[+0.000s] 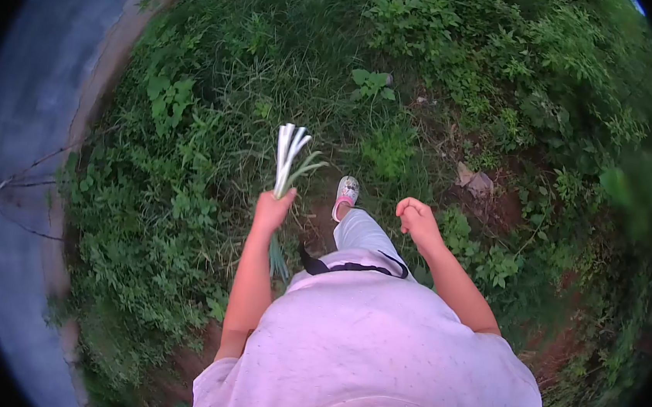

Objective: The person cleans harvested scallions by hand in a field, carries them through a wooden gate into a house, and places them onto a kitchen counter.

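My left hand [271,210] is wrapped round a bunch of green onions [286,157]. Their white ends point up and away from me, a green leaf bends out to the right, and more green tops hang below my fist. On the other side of my body, my right hand [420,221] is raised with its fingers curled in; nothing shows in it. It is over the grass, apart from the onions.
One foot in a patterned shoe [348,189] is forward on the weedy ground. Dense green plants [178,206] surround me. A grey paved strip [36,108] with a thin dry branch [30,171] runs along the left. Brownish litter [475,181] lies at the right.
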{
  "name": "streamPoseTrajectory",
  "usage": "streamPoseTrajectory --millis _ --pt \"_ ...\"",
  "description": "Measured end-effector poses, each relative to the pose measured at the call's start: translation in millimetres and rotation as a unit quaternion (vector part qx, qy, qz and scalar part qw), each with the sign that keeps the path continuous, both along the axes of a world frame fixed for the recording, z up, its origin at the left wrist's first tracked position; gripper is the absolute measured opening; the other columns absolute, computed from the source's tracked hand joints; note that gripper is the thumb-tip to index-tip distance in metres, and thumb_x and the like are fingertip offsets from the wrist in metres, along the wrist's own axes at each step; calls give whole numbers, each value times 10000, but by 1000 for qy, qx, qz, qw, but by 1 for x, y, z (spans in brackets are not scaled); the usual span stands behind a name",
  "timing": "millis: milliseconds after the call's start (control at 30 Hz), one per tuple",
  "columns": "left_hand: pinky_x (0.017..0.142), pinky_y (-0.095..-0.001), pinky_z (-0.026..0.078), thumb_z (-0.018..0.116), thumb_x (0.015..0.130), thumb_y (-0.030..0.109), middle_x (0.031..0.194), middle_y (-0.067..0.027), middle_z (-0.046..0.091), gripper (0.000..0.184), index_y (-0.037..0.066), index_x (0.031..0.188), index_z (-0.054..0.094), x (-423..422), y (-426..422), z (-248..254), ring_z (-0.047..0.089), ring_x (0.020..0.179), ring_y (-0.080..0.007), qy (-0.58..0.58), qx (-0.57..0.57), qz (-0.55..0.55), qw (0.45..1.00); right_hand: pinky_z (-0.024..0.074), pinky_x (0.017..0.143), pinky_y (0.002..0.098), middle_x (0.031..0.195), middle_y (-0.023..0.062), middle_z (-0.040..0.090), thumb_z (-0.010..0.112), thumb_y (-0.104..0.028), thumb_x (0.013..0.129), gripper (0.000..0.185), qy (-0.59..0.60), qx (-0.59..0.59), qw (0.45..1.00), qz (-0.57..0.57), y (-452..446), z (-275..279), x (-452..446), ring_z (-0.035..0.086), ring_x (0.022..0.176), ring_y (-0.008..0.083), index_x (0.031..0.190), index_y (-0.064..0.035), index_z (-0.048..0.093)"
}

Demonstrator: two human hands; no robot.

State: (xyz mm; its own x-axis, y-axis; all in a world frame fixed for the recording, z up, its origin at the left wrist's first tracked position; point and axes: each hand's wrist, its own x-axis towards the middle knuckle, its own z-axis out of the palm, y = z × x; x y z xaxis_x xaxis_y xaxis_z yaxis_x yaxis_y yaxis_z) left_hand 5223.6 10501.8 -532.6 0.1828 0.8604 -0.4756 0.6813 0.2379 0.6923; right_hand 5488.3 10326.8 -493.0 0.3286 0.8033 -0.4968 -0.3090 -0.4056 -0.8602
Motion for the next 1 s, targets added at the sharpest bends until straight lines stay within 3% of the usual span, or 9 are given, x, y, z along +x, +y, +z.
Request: streamPoseTrajectory --millis 167,233,300,367,533,600,700,833,1000 --pt "369 -275 332 630 744 334 446 -14 439 387 22 565 486 19 139 -36 418 368 -107 -25 -17 127 991 279 405 206 550 -45 414 372 -74 741 165 17 -16 999 21 151 -22 60 343 446 42 708 -70 534" --pt "368 -279 334 631 743 336 445 -15 439 394 22 560 479 28 185 -33 419 365 -113 -14 -14 152 988 287 423 216 568 -38 435 378 -70 739 179 -50 -6 995 82 208 -6 73 349 465 45 732 -60 556" --pt "367 -276 324 635 739 342 443 -17 436 405 22 548 476 52 229 -25 411 364 -109 -32 -33 171 984 376 582 228 681 -7 534 389 -66 762 196 -64 26 989 130 262 13 87 456 628 76 805 -29 577" --pt "373 -274 317 639 735 343 445 -14 436 402 22 551 481 78 273 -20 410 376 -97 -32 -38 170 984 387 634 232 730 5 557 430 -89 793 176 -78 85 980 163 313 23 101 470 673 82 857 -22 580" --pt "383 -295 339 628 735 354 448 -17 447 402 26 548 490 156 395 -47 430 375 -122 -50 -42 76 995 356 473 237 575 -15 466 529 -157 806 278 -194 31 970 141 418 6 169 418 526 60 1053 -29 526" --pt "380 -303 353 621 739 355 440 -31 457 418 25 531 468 182 455 -71 452 363 -150 -31 -63 40 997 368 488 226 613 -7 492 539 -186 809 279 -181 21 977 108 442 -7 208 434 545 59 1040 -29 536" --pt "376 -296 358 611 748 352 433 -40 456 407 26 547 472 235 518 -50 463 366 -153 -17 -69 -10 997 391 504 214 688 0 534 530 -211 818 256 -189 -53 980 36 464 -40 257 465 577 68 999 -33 559" --pt "349 -290 339 606 761 326 428 -30 448 365 16 593 514 274 592 -38 434 336 -138 -22 -89 -29 995 402 513 224 698 1 542 524 -215 821 249 -158 -104 981 43 517 -33 302 478 591 69 991 -36 562" --pt "338 -270 303 617 755 308 423 -19 440 339 29 582 532 313 700 -55 389 318 -122 -20 -99 5 995 399 521 231 682 12 551 525 -202 819 238 -152 -74 984 63 630 -84 369 482 587 81 974 -28 569"
